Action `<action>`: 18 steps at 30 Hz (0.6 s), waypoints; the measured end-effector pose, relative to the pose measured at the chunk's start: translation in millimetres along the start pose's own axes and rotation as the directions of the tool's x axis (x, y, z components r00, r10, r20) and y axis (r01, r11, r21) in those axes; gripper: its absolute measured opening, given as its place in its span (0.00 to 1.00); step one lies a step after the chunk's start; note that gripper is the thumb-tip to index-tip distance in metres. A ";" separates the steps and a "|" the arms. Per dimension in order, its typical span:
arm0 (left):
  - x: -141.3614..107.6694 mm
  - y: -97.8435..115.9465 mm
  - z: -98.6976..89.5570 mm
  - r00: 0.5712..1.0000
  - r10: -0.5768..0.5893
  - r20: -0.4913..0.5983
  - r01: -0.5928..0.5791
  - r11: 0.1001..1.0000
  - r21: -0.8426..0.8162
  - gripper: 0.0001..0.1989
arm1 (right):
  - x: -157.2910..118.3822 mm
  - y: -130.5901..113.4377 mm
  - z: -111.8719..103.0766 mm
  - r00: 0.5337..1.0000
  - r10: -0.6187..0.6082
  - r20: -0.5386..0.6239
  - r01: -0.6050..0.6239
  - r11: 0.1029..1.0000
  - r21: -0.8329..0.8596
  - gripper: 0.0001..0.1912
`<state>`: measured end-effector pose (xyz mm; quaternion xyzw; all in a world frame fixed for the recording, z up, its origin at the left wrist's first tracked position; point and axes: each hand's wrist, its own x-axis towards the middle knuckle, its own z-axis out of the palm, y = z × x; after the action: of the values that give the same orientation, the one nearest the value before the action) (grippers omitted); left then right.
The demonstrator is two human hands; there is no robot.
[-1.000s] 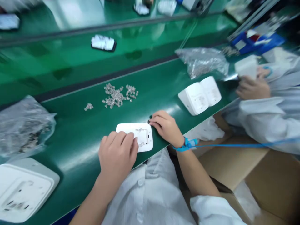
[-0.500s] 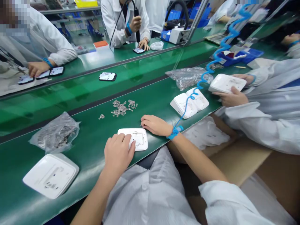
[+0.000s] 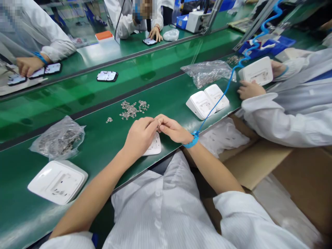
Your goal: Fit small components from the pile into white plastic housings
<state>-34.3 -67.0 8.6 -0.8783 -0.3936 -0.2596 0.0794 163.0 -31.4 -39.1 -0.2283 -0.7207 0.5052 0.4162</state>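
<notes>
"Locating the work item: where is the white device (image 3: 155,147)?"

"On the green table (image 3: 101,145), near the front edge, below both hands. The left hand (image 3: 140,135) hides most of it; the portion toward the right is exposed."

"State the condition of the fingers."

"The left fingers are bent and lie together. Their tips meet those of the right hand (image 3: 171,128) near the far edge of the device. The right thumb and forefinger converge at the same point. Whether a part is clamped between them cannot be told; the contact area is too small and partly hidden."

"Which wrist carries the strap?"

"The right. The blue strap (image 3: 191,141) joins a blue cord (image 3: 228,83), which runs upward to the right."

"List the items around the hands."

"Beyond them: a loose pile of silvery parts (image 3: 130,109), with a smaller cluster (image 3: 109,119) to its left. Left side: a clear bag (image 3: 61,138) of parts, with a white unit (image 3: 58,181) just in front. Right side: two paired units (image 3: 199,104) side by side, with a second bag (image 3: 207,73) behind."

"Adjacent station?"

"At right, a co-worker holds a tilted white housing (image 3: 256,71) in both hands."
</notes>
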 end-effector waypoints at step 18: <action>-21.7 4.5 -8.2 0.993 0.112 0.025 -0.114 0.992 0.062 0.11 | -15.2 -34.0 23.0 0.992 -0.083 -0.097 0.034 0.906 -0.423 0.06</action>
<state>-46.3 -87.0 4.6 -0.8989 -0.3520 -0.2328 0.1177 155.3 -68.3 -16.7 -0.3188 -0.7944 0.3119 0.4122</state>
